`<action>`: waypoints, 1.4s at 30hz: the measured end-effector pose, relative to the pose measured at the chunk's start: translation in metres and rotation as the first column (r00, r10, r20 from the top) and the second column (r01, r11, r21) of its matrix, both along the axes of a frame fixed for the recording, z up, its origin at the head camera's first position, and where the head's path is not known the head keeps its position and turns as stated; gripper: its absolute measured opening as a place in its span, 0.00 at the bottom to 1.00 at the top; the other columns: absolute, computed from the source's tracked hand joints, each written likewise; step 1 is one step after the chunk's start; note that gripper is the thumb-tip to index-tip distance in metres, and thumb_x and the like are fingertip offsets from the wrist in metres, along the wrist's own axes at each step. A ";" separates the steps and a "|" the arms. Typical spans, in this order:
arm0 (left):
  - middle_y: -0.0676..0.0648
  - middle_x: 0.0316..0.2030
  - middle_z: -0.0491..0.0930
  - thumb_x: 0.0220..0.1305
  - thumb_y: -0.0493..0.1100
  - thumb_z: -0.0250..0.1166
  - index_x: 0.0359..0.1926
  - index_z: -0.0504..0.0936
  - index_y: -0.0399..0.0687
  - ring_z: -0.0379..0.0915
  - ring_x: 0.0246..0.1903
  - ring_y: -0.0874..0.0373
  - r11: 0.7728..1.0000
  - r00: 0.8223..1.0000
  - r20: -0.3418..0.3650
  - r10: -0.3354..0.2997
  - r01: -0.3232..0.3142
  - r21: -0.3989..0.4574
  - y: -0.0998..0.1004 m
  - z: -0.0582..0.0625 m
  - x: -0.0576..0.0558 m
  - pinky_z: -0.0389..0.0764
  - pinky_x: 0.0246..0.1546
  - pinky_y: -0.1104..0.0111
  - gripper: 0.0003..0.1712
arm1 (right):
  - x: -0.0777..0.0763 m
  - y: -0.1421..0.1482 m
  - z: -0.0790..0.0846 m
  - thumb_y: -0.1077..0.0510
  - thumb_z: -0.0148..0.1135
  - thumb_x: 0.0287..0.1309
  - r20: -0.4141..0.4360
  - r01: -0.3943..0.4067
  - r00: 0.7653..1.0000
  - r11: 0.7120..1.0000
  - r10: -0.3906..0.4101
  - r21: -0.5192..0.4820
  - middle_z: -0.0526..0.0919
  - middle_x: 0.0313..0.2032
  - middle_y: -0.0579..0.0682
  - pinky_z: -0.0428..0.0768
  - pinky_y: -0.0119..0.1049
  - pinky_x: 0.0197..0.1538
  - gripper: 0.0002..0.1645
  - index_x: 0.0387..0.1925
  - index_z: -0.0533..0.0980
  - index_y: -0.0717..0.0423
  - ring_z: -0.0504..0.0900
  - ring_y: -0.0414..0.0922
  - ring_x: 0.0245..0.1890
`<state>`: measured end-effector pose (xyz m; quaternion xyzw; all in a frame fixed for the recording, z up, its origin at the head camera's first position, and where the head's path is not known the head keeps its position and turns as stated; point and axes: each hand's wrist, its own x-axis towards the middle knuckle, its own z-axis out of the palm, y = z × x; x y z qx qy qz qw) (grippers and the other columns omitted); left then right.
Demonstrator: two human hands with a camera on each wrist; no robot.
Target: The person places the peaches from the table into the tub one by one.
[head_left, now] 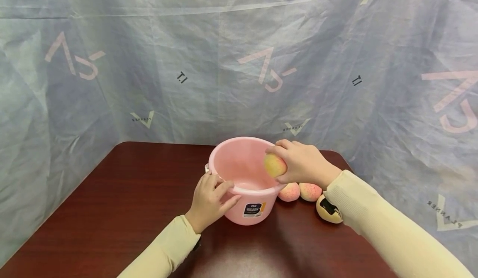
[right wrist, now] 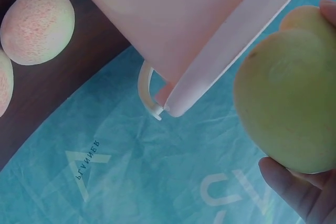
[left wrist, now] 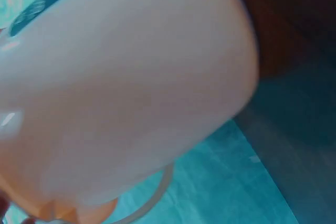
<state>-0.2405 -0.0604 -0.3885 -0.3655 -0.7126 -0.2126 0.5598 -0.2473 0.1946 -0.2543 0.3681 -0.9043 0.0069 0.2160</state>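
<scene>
R hand (head_left: 304, 162) pinches yellow-red fruit (head_left: 275, 165) btwn thumb & fingers, at R side of pink bucket (head_left: 257, 197) mouth. L hand (head_left: 210, 201) grips near-L rim, fingertips prob. hooked inside.

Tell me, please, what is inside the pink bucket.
Pink wall and some floor show inside the bucket; its near rim, the peach and the right hand cover other parts.

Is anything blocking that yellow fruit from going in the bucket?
Nothing visible is. The right hand holds the yellow fruit at the right side of the pink bucket, whose top has no lid. The left hand touches the near-left rim, off to the side.
</scene>
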 end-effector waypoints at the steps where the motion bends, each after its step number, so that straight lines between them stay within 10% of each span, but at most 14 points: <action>1: 0.46 0.28 0.69 0.68 0.59 0.54 0.32 0.79 0.45 0.67 0.28 0.50 1.000 1.000 -0.017 -0.004 0.005 0.007 0.000 -0.001 -0.001 0.73 0.35 0.57 0.22 | 0.001 0.001 0.000 0.47 0.76 0.29 0.002 -0.001 1.000 1.000 0.001 -0.002 0.78 0.44 0.48 0.78 0.45 0.27 0.38 0.50 0.77 0.48 0.79 0.48 0.35; 17: 0.40 0.42 0.75 0.62 0.51 0.54 0.45 0.81 0.48 0.70 0.43 0.44 0.990 0.996 -0.094 -0.009 -0.004 -0.141 -0.004 -0.017 0.000 0.71 0.49 0.48 0.17 | 0.003 0.006 -0.002 0.47 0.77 0.30 0.030 0.005 1.000 1.000 -0.005 -0.009 0.78 0.44 0.48 0.79 0.46 0.30 0.39 0.51 0.76 0.48 0.79 0.48 0.36; 42: 0.46 0.33 0.76 0.61 0.45 0.53 0.40 0.84 0.57 0.68 0.31 0.48 0.989 0.985 -0.171 0.031 -0.055 -0.137 0.008 -0.006 -0.001 0.71 0.38 0.49 0.13 | -0.001 0.007 -0.004 0.47 0.76 0.28 -0.029 -0.016 0.999 1.000 0.015 -0.015 0.78 0.43 0.48 0.79 0.46 0.29 0.38 0.49 0.77 0.48 0.79 0.48 0.34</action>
